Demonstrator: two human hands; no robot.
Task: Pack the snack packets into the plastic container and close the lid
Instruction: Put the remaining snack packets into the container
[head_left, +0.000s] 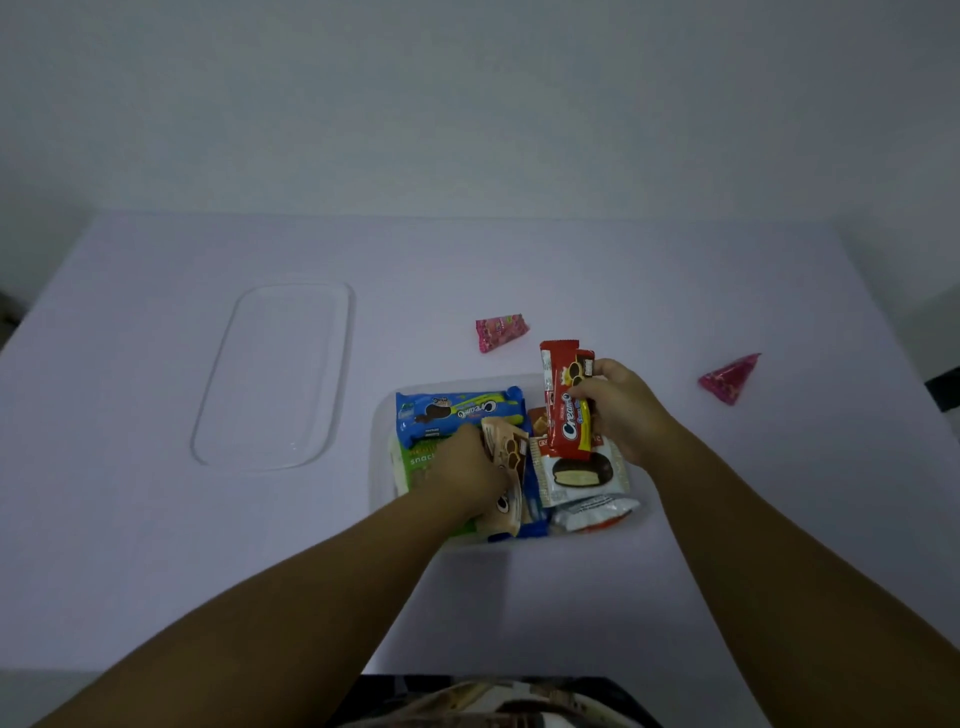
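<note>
The plastic container (382, 415) is seen on the bench (571, 260) directly before the person, already crowded with snack packets: a blue packet (457, 410) along its far side, a green one (415, 462) at the left, a white packet showing a chocolate-coated pie (576, 475) at the right, and a silver packet (592, 512) nearest the body. The left hand (465, 470) is lowered into the container and is curled round a beige packet (506, 452), which is held on edge among the others. The right hand (621, 410) is raised over the container's far right corner, and a red packet (569, 400) is pinched in it; the packet's long axis runs nearly upright, tilted slightly, with its lower end pointing down at the pie packet. The placing is judged to turn on this: the red packet would have to be laid flat to fit under a lid. Two pink packets are left outside, one (500, 331) just beyond the container and one (730, 378) well off to the right, both nearer the right hand. The clear lid (275, 374) lies flat to the left, nearer the left hand.
</note>
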